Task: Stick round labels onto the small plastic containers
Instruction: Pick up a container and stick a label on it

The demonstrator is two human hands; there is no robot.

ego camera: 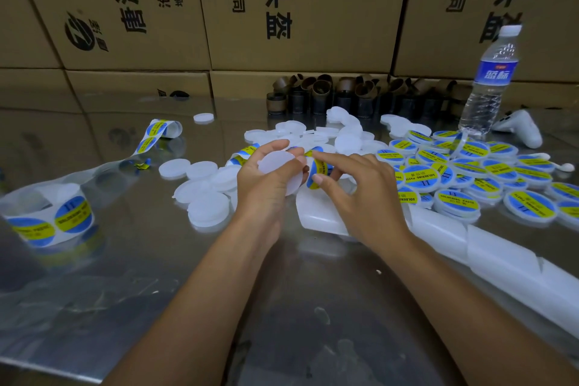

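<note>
My left hand (266, 178) grips a plain white round container (280, 171) above the middle of the metal table, its flat face turned toward me. Right beside it, my right hand (357, 191) pinches a blue-and-yellow round label (318, 171) between thumb and fingers, the label's edge close to the container. A pile of unlabelled white containers (206, 191) lies left of my hands and another (313, 131) behind them. Labelled containers (470, 175) are heaped to the right. A roll of labels (50, 219) stands at the left.
A strip of used backing paper (485, 257) runs from under my right hand to the lower right. A water bottle (492, 81), a white controller (523, 128) and brown cardboard cores (344, 94) stand at the back. Cardboard boxes (282, 9) wall off the far side.
</note>
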